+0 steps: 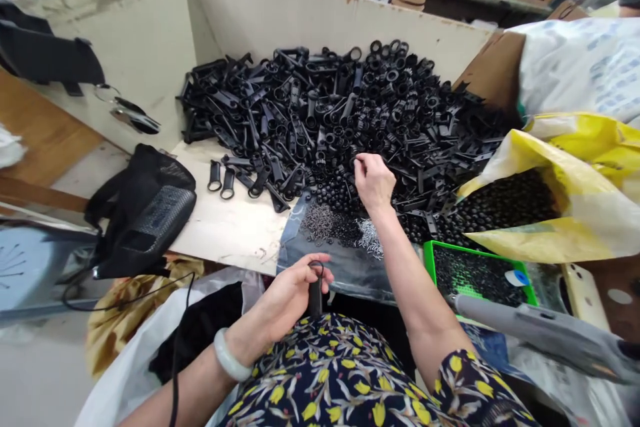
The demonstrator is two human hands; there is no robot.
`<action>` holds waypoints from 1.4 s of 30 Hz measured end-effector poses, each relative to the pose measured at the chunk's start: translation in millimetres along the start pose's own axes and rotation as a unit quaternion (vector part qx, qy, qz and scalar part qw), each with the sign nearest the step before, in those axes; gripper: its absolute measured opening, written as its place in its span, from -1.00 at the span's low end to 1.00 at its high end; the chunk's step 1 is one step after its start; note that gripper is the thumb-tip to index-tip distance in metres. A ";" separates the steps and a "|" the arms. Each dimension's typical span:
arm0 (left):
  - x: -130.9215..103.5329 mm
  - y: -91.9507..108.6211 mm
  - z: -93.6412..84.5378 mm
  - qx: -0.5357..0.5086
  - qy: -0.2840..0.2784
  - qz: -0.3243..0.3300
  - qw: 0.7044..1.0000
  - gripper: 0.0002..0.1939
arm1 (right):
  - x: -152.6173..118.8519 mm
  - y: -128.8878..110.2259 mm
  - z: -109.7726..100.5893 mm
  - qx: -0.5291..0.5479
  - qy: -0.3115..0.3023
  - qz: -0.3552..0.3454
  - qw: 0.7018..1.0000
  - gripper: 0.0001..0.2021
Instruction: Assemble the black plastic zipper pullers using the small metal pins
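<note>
My left hand [296, 285] is near my lap, its fingers closed round a black plastic ring-ended handle [315, 290], ring end up. My right hand [374, 181] reaches out to the front of the heap of black plastic parts [320, 107]. Its fingertips are pinched together at the heap, and what they hold, if anything, is hidden. Below that hand lie black beads [333, 192], small metal springs or rings [318, 221] and silvery pins or screws [369, 237] on a dark cloth [345, 268]. Several loose ring-ended handles [227, 183] rest at the heap's left edge.
Pale boards [325, 3] wall the heap at the back and left. Rightward are a yellow-white sack [565, 233] of black beads, a green tray [430, 257] of small black pieces and a grey tool [540, 327]. A black bag [150, 207] sits left; scissors [133, 115] hang above it.
</note>
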State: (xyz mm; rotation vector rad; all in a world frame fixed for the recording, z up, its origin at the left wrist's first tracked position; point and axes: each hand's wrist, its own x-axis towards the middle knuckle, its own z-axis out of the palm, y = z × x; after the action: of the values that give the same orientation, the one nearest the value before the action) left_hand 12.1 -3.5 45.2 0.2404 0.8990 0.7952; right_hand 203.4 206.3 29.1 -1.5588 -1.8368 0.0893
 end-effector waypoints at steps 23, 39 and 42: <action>-3.2 -14.4 12.2 0.001 -0.049 0.037 0.998 -0.73 | -180.9 -21.7 -86.6 0.209 -0.186 -0.265 0.923 -0.43; -1.5 -28.1 6.4 0.078 -0.009 0.088 0.993 -0.69 | -187.1 -30.7 -90.8 0.218 -0.236 -0.127 0.938 -0.55; -6.7 -23.7 10.0 0.079 -0.023 0.077 0.994 -0.72 | -187.7 -30.5 -90.6 0.233 -0.237 -0.081 0.940 -0.55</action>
State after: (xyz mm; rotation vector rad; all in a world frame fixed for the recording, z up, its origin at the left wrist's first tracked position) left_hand 29.6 -23.4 43.6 0.4707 0.9088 0.8585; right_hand 230.6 -2.4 23.4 -1.1039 -2.0984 0.8254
